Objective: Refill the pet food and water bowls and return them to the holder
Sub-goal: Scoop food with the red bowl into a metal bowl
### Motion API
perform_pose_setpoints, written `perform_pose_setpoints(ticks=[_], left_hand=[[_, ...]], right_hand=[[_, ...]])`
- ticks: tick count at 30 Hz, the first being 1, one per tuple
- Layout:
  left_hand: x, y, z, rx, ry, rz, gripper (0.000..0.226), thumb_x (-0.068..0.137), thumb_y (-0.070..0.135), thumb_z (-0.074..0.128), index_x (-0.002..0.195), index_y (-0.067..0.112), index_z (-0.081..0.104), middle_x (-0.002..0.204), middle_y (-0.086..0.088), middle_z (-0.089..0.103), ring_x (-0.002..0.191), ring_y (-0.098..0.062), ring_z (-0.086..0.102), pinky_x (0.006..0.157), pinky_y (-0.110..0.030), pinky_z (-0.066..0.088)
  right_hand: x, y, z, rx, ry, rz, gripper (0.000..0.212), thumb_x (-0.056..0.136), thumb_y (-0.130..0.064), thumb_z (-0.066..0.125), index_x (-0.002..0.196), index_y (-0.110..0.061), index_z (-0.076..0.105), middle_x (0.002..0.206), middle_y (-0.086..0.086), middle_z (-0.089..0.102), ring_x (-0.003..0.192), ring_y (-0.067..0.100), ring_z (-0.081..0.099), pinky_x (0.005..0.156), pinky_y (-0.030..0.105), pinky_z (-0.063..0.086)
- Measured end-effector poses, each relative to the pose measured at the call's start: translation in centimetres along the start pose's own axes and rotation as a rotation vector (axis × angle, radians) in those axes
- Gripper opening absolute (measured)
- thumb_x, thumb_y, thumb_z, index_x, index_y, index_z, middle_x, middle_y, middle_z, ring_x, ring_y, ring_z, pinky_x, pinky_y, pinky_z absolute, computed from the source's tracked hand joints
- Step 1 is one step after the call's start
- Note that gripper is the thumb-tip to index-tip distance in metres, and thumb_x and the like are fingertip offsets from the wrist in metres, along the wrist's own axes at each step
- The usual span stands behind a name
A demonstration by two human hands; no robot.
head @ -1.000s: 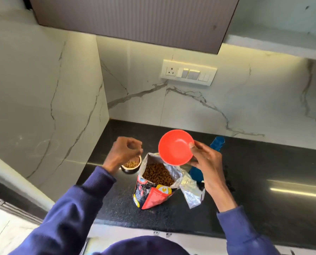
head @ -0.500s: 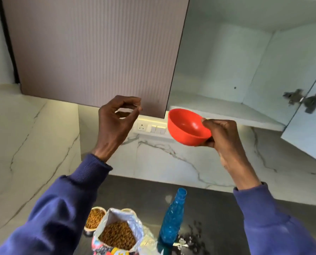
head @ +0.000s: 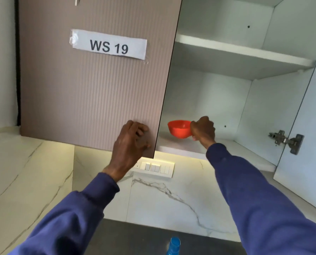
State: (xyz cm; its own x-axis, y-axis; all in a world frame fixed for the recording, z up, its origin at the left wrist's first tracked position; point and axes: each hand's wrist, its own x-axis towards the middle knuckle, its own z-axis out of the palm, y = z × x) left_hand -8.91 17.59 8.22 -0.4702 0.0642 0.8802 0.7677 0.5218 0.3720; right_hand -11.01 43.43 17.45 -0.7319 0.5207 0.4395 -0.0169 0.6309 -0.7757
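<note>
Raised into the open cupboard (head: pixel 227 57), the red bowl (head: pixel 179 128) is gripped by the right hand (head: pixel 202 130), while the left hand (head: pixel 130 144), fingers curled, is pressed on the door (head: pixel 91 92) labelled "WS 19" (head: pixel 108 46).

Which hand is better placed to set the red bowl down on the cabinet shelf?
Right. The right hand holds the bowl just above the shelf; the left hand is on the door.

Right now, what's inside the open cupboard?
Only the red bowl, held by the right hand over the bottom shelf. The upper shelf looks bare. The closed door, touched by the left hand, hides the cupboard's left side.
</note>
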Motion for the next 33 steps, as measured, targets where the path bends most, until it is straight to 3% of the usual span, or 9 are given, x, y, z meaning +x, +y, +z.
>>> perform_pose_setpoints(ticks=[4, 7, 11, 14, 18, 21, 23, 27, 33], left_hand=[[0.6, -0.4, -0.2, 0.003, -0.011, -0.011, 0.052, 0.071, 0.020, 0.091, 0.110, 0.028, 0.058, 0.102, 0.018, 0.049, 0.090, -0.006, 0.054, 0.068, -0.019, 0.051], [0.9, -0.2, -0.4, 0.042, -0.022, -0.014, 0.054, 0.070, 0.025, 0.092, 0.110, 0.030, 0.056, 0.101, 0.018, 0.049, 0.085, -0.005, 0.051, 0.062, -0.017, 0.048], [1.0, -0.4, -0.5, 0.085, -0.030, 0.008, 0.056, 0.071, 0.026, 0.091, 0.113, 0.029, 0.054, 0.104, 0.017, 0.048, 0.089, -0.004, 0.051, 0.060, -0.027, 0.055], [1.0, -0.8, -0.6, 0.093, -0.040, 0.018, 0.056, 0.073, 0.027, 0.090, 0.115, 0.028, 0.053, 0.106, 0.016, 0.048, 0.091, -0.004, 0.051, 0.060, -0.033, 0.057], [1.0, -0.9, -0.7, 0.107, -0.041, 0.067, 0.053, 0.077, 0.026, 0.087, 0.118, 0.024, 0.053, 0.109, 0.013, 0.048, 0.095, -0.005, 0.051, 0.058, -0.033, 0.058], [0.8, -1.2, -0.6, 0.091, -0.053, 0.094, 0.050, 0.083, 0.023, 0.082, 0.123, 0.021, 0.054, 0.114, 0.010, 0.048, 0.100, -0.006, 0.053, 0.061, -0.031, 0.060], [0.5, -1.7, -0.8, -0.026, -0.080, 0.095, 0.042, 0.089, 0.015, 0.077, 0.125, 0.018, 0.055, 0.116, 0.008, 0.051, 0.102, -0.009, 0.057, 0.071, -0.032, 0.060], [-3.1, -2.1, -2.4, -0.300, -0.151, -0.079, 0.018, 0.096, 0.005, 0.065, 0.113, 0.011, 0.064, 0.108, 0.003, 0.068, 0.092, -0.012, 0.066, 0.080, -0.028, 0.058], [-15.7, -6.5, -5.3, -0.310, -0.303, -0.468, 0.008, 0.097, 0.013, 0.068, 0.104, 0.011, 0.070, 0.099, 0.008, 0.072, 0.082, -0.002, 0.067, 0.071, -0.013, 0.052]], right_hand=[[5.4, 0.9, 4.0, 0.018, -0.016, 0.069, 0.019, 0.079, -0.029, 0.062, 0.085, -0.017, 0.050, 0.109, 0.017, 0.068, 0.089, 0.041, 0.074, 0.078, 0.050, 0.064], [9.2, 2.1, 6.6, 0.028, -0.059, 0.158, 0.029, 0.070, -0.024, 0.065, 0.092, -0.008, 0.056, 0.113, 0.018, 0.069, 0.090, 0.042, 0.074, 0.076, 0.050, 0.064], [6.0, -0.9, 6.2, 0.057, -0.074, 0.186, 0.022, 0.090, -0.012, 0.067, 0.106, -0.001, 0.057, 0.110, 0.011, 0.063, 0.088, 0.034, 0.071, 0.038, 0.021, 0.046], [7.0, -0.6, 6.9, 0.226, -0.108, 0.227, 0.015, 0.089, 0.005, 0.064, 0.101, 0.000, 0.055, 0.120, 0.021, 0.062, 0.089, 0.042, 0.074, 0.056, 0.040, 0.063], [7.2, 0.6, 7.0, 0.384, -0.103, 0.230, 0.034, 0.097, -0.010, 0.064, 0.125, 0.000, 0.048, 0.122, 0.019, 0.054, 0.086, 0.041, 0.074, 0.065, 0.048, 0.065], [6.9, 2.6, 7.1, 0.339, 0.017, 0.132, 0.030, 0.084, -0.031, 0.067, 0.097, -0.007, 0.058, 0.110, 0.018, 0.068, 0.083, 0.037, 0.075, 0.075, 0.050, 0.065], [3.7, 1.9, 5.7, 0.352, 0.058, 0.033, 0.023, 0.080, -0.027, 0.064, 0.092, -0.008, 0.066, 0.086, 0.016, 0.074, 0.072, 0.034, 0.076, 0.074, 0.047, 0.065], [-7.1, -1.1, 3.1, 0.506, 0.097, -0.121, 0.023, 0.086, 0.006, 0.051, 0.105, 0.005, 0.065, 0.059, 0.010, 0.064, 0.047, 0.028, 0.066, 0.045, 0.030, 0.055], [-22.2, 5.0, 5.9, 0.514, -0.241, -0.085, 0.019, 0.089, 0.013, 0.052, 0.100, 0.007, 0.067, 0.070, 0.020, 0.061, 0.049, 0.028, 0.060, 0.040, 0.026, 0.045]])
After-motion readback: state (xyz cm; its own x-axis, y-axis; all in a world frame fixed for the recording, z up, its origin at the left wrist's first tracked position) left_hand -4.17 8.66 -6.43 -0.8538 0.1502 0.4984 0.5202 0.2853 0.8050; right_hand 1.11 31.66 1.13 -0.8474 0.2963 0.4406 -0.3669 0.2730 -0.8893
